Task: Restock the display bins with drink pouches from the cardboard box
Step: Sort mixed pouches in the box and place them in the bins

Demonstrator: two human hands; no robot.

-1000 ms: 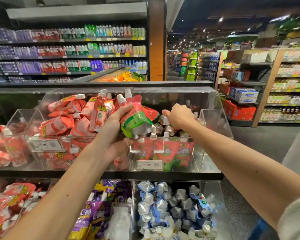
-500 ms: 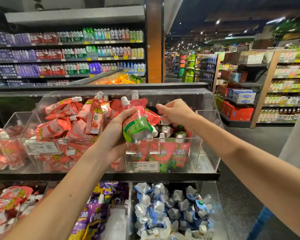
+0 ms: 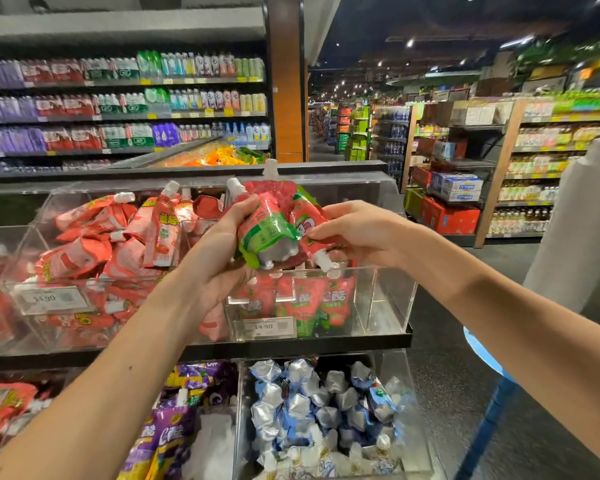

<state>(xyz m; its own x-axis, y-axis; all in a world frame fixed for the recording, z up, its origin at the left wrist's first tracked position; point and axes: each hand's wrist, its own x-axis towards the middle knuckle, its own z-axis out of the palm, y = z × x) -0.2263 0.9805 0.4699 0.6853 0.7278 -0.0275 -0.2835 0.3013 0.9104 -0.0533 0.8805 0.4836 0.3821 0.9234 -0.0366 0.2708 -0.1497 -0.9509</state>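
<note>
My left hand (image 3: pixel 219 258) grips a bunch of red-and-green drink pouches (image 3: pixel 267 226) with white caps, held above the clear display bin (image 3: pixel 392 299) at the upper right. My right hand (image 3: pixel 357 233) pinches one red pouch (image 3: pixel 309 223) at the right side of that bunch, its cap pointing down. The bin below holds a few upright red-and-green pouches (image 3: pixel 302 303) and has bare room on its right side. No cardboard box is in view.
The left upper bin (image 3: pixel 66 209) is heaped with red pouches. Lower bins hold purple pouches (image 3: pixel 174 434) and silver-blue pouches (image 3: pixel 319 403). A price tag (image 3: pixel 269 327) reads 14.90. An aisle floor runs along the right, with shelving and a person's white sleeve (image 3: pixel 582 230).
My right hand came up out of the bin and now pinches a pouch in the bunch. My left hand lifted the bunch slightly higher.
</note>
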